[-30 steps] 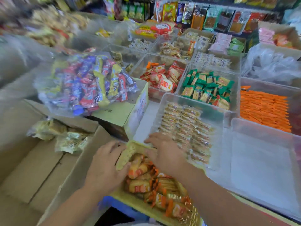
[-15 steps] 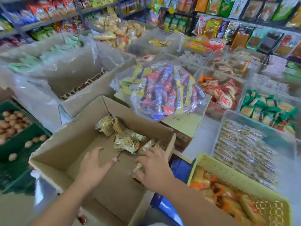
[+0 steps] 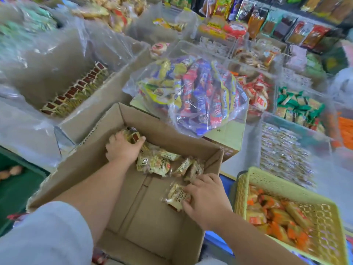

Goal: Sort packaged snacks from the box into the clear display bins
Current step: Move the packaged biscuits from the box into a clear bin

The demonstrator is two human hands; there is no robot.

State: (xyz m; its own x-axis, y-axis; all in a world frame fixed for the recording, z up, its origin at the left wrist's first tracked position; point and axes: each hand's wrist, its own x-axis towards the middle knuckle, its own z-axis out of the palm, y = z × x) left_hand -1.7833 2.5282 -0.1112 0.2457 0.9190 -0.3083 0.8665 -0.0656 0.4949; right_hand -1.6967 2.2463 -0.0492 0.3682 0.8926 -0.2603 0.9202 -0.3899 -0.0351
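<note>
left hand clutches snacks at the box's far wall, right hand pinches a near packet; slick wrappers may slip free when lifted.

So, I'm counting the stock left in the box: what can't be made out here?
Head view only:
- Packets in the left hand: mostly covered by it, count unknown.
- Whether the right hand grips its packet: fingers hide the hold.
- Packet print: too small and blurred.
- Box near corner: behind the sleeve.
- Basket: cut off by the lower right edge.
</note>
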